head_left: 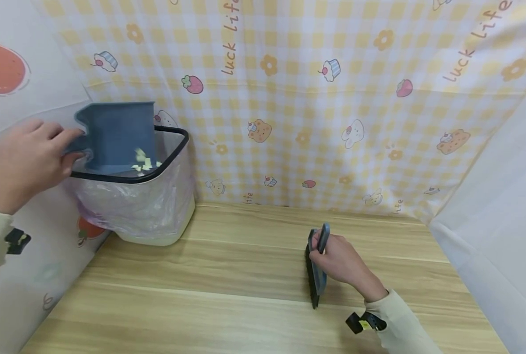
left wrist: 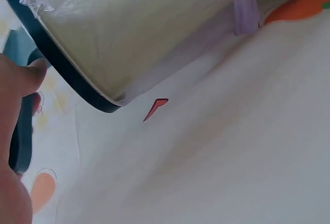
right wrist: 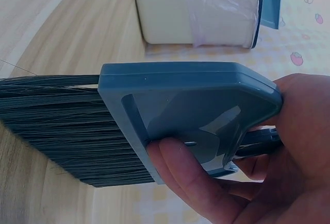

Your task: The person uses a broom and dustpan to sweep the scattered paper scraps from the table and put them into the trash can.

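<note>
In the head view my left hand [head_left: 33,157] grips the handle of a blue dustpan [head_left: 123,130], which is tilted over a lined trash bin [head_left: 157,211]. Small pale yellow pieces [head_left: 144,163] show by the dustpan's lower edge at the bin's mouth; one is blurred. The left wrist view catches only part of this hand [left wrist: 15,95] beside the bin's dark rim [left wrist: 67,74]. My right hand [head_left: 344,260] holds a blue hand brush [right wrist: 191,100] by its handle. Its dark bristles [right wrist: 67,126] meet the wooden table.
The wooden table [head_left: 227,305] spans the front. Behind it hangs a yellow checked cloth [head_left: 289,123], with white cloth [head_left: 502,206] at the right side and a printed white cloth [head_left: 37,275] at the left. A clear, purple-tinted bag [head_left: 126,204] hangs over the bin's outside.
</note>
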`<state>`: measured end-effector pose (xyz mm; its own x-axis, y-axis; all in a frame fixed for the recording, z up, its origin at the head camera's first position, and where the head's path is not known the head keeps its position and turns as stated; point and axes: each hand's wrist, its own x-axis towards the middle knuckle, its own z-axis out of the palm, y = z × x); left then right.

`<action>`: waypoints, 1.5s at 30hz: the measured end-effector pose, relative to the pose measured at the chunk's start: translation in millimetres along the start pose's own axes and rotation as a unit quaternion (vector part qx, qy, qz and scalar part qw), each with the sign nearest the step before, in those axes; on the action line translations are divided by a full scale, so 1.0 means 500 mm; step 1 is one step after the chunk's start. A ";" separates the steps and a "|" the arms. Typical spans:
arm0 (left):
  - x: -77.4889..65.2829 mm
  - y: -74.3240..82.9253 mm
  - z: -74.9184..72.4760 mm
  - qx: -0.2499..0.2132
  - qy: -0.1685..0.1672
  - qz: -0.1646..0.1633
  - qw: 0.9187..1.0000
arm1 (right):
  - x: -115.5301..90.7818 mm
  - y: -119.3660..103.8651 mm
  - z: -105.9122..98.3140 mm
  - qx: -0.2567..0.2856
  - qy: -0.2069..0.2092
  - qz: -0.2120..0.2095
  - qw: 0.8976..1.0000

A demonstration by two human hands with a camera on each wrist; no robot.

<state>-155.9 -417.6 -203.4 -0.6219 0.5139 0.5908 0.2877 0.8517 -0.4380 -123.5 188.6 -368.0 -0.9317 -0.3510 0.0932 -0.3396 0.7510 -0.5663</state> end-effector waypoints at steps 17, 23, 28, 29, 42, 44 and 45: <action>0.004 0.008 -0.005 0.032 0.047 0.009 0.998 | 0.000 0.001 0.000 0.003 -0.001 -0.007 1.000; 0.002 0.010 -0.005 0.032 0.048 -0.009 0.998 | 0.001 0.000 0.001 0.003 -0.001 -0.015 1.000; 0.002 0.010 -0.006 0.037 0.037 -0.026 0.998 | 0.001 0.000 0.002 0.004 -0.003 -0.018 1.000; 0.003 0.010 -0.006 0.040 0.034 -0.029 0.998 | 0.001 0.000 0.003 0.003 -0.003 -0.019 1.000; 0.012 0.021 -0.004 0.012 0.030 -0.002 0.999 | 0.001 0.000 0.004 -0.004 0.002 -0.018 1.000; 0.014 0.027 -0.003 0.000 0.031 0.000 1.000 | 0.001 0.001 0.004 -0.007 0.002 -0.018 1.000; 0.015 0.030 -0.002 -0.007 0.036 -0.002 0.999 | 0.002 0.002 0.004 -0.007 0.002 -0.018 1.000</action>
<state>-155.6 -400.7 -205.1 -0.5692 0.5169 0.6394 0.2968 0.8544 -0.4265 -124.2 187.7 -370.2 -0.9193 -0.3759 0.1166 -0.3748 0.7458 -0.5507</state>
